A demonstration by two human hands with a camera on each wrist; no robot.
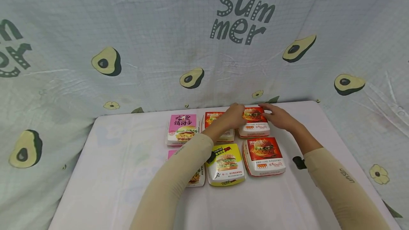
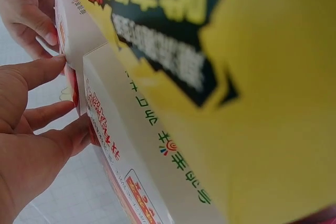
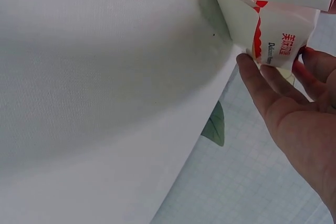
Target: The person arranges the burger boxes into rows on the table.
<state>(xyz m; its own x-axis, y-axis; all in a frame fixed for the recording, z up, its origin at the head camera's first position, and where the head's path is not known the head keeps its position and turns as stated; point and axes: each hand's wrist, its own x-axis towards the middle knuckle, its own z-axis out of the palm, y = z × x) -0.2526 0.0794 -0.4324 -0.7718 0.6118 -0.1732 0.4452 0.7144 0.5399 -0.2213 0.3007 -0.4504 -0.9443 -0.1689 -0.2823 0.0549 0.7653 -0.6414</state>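
Several burger boxes lie in two rows on the table. At the back right is a red-and-white burger box (image 1: 255, 126), with my hands on either side of it. My left hand (image 1: 234, 116) holds its left side, thumb and fingertips against the white wall in the left wrist view. My right hand (image 1: 278, 117) grips its back right corner; in the right wrist view the fingers (image 3: 257, 82) meet the box's printed side. Just in front lies another red-and-white box (image 1: 264, 157). Partly under my left forearm are a red box (image 1: 227, 137) and a yellow box (image 1: 226, 166).
To the left, a pink box (image 1: 182, 129) sits in the back row and another pink box (image 1: 197, 178) in front, partly covered by my left sleeve. The white table (image 1: 127, 173) ends at a patterned cloth backdrop (image 1: 150, 45) behind the back row.
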